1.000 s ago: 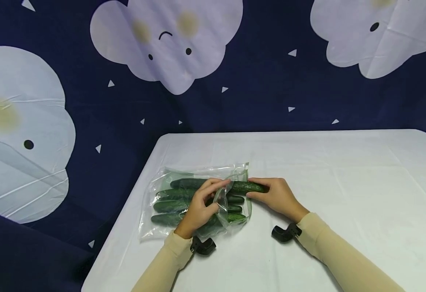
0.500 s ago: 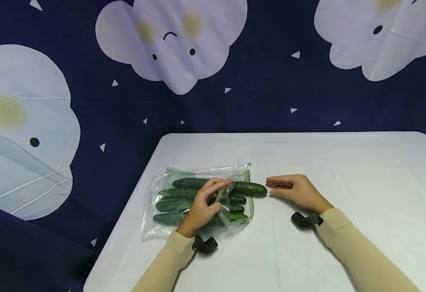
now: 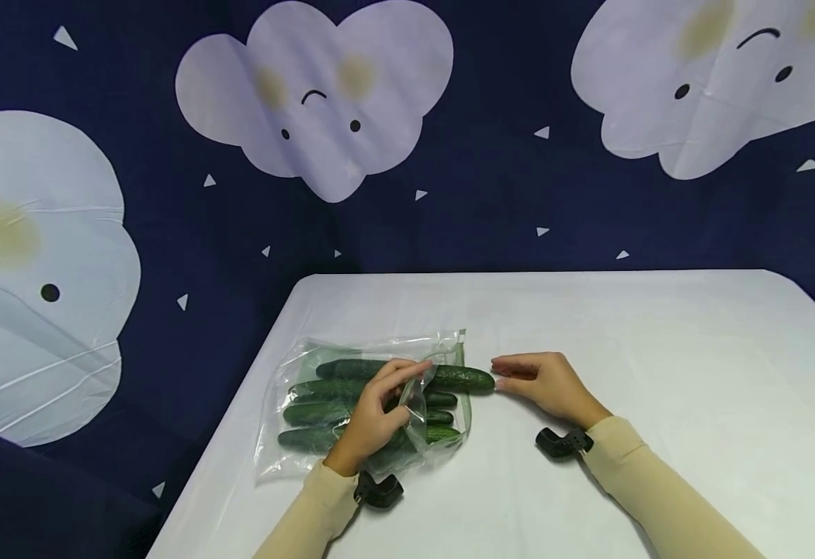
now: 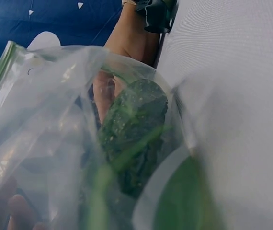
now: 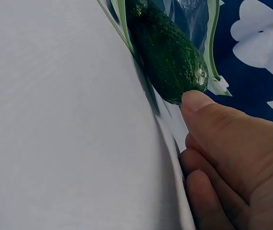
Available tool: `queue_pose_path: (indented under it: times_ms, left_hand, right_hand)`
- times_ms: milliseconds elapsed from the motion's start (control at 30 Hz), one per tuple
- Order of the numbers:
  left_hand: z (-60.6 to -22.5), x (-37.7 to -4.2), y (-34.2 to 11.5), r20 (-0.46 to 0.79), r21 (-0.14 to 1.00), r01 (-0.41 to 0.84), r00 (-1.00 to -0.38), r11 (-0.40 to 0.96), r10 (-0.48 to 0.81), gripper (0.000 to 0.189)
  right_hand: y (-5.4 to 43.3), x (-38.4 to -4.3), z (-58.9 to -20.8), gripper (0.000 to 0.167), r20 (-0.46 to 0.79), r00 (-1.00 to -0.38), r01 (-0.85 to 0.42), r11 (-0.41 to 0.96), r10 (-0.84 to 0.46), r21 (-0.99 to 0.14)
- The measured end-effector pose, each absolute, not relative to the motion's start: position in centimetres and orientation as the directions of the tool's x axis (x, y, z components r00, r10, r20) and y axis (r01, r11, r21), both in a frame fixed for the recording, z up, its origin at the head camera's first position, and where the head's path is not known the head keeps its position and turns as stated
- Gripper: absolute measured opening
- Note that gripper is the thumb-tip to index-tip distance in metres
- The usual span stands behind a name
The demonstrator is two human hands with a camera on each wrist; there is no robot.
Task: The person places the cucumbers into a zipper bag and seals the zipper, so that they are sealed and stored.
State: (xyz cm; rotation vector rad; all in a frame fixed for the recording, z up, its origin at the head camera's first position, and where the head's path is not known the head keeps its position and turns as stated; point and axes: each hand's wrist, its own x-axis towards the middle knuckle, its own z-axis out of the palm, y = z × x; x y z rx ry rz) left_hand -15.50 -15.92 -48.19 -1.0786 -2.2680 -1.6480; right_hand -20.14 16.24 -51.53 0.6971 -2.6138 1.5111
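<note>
A clear zip bag (image 3: 272,458) with a green-edged mouth lies on the table, holding several dark green cucumbers (image 3: 310,440). One cucumber (image 3: 469,380) pokes out of the mouth to the right. My left hand (image 3: 371,423) lies over the bag and pinches the plastic (image 4: 55,91) at its mouth between thumb and fingers. Beyond the protruding tip is my right hand (image 3: 549,383). In the right wrist view, its thumb touches the end of the cucumber (image 5: 170,60), while the other fingers bend loosely below and hold nothing.
A white cloth covers the table (image 3: 624,341), which extends far to the right of the bag. Behind it hangs a dark blue curtain (image 3: 477,155) with cloud prints. Black wrist cameras (image 3: 379,491) sit on both wrists.
My right hand has let go of the protruding cucumber's end, drawn back to the right, then come back against its tip. My left hand keeps its place on the bag. The head view has shifted slightly.
</note>
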Motion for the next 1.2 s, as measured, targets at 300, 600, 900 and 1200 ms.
queue_pose_path:
  times_ms: [300, 600, 900, 1200]
  left_hand:
    - [-48.3, -15.3, -16.0, 0.506, 0.769, 0.624, -0.727, 0.139, 0.464, 0.068]
    - [-48.2, -15.3, -15.9, 0.526, 0.754, 0.644, -0.711, 0.131, 0.467, 0.067]
    - [-48.1, -15.2, -15.7, 0.510, 0.770, 0.625, -0.723, 0.127, 0.465, 0.068]
    - [-47.3, -14.8, -15.2, 0.513, 0.773, 0.624, -0.723, 0.118, 0.463, 0.066]
  right_hand:
    - [15.1, -19.7, -51.7, 0.036, 0.287, -0.896, -0.421, 0.441, -0.338, -0.793]
    - [13.0, -19.8, -51.8, 0.040, 0.311, -0.897, -0.430, 0.451, -0.315, -0.782]
    - [11.2, -19.9, -51.5, 0.043, 0.347, -0.898, -0.439, 0.502, -0.269, -0.746]
    - [9.5, -20.1, -51.4, 0.042, 0.385, -0.897, -0.441, 0.521, -0.219, -0.731]
